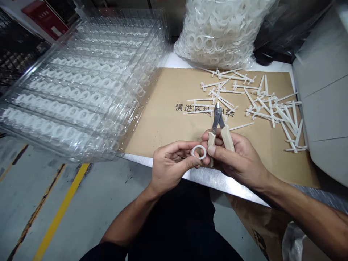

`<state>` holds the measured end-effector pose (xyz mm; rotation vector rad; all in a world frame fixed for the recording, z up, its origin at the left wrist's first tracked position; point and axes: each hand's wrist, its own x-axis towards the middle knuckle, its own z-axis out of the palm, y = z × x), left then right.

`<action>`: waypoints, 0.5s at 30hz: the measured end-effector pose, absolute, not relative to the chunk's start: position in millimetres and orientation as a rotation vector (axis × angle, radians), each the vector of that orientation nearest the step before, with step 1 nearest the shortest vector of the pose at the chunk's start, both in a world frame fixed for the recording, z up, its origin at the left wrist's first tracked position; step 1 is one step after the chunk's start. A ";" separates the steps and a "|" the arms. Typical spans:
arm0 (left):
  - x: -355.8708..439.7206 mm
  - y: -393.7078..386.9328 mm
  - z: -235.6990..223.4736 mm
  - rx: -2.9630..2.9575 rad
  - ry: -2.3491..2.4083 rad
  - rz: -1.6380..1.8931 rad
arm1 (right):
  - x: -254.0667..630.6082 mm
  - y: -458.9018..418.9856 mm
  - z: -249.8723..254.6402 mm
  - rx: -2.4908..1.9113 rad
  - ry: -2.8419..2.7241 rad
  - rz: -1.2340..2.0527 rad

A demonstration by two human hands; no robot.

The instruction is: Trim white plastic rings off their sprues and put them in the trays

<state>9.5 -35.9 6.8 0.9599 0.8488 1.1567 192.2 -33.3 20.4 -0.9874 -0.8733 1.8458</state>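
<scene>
- Nearest: your dark clothing (174, 224), cut off by the lower edge. Floor (98, 203) at near left carries a yellow line (63, 210).
- Near right, below the table edge (217, 185): brown packaging (258, 221) with dark print, partly cut off; unreadable. Clear plastic (293, 241) lies against it.
- Your left hand (171, 163): thumb and fingers pinched on a white ring (199, 146), held just above the table's near edge. Thumb covers part of the lower rim.
- Your right hand (241, 156): closed around the cream handles of the cutters (217, 117), tips pointing far. Handles spread; whether the blade tips meet is hard to make out. Its fingers come close to the ring; contact cannot be told.
- Beneath: cardboard sheet (157, 119), printed 俱进科技, then 回转 to the right; the cutters obscure the print between.
- Right half of the sheet: loose white plastic sticks (272, 108), many crossing, some with small hooked ends.
- Left: clear plastic trays (89, 83), rows of white rings inside; glare blurs the far rows.
- Right edge: pale panelled surface (326, 90), cut off.
- Far middle: clear bag (220, 32) of white rings, top cut off.
- Far left: red box (45, 18), pale lettering too small to read.
</scene>
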 end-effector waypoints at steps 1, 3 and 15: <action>9.6 -35.6 6.7 0.959 0.846 1.153 | 192.1 -33.3 20.2 -0.980 -0.870 1.848; 9.5 -35.0 6.6 0.958 0.846 1.143 | 191.7 -33.5 20.1 -0.965 -0.857 1.852; 7.1 -33.5 0.5 0.870 0.814 1.081 | 197.0 -35.6 16.1 -0.883 -0.873 1.854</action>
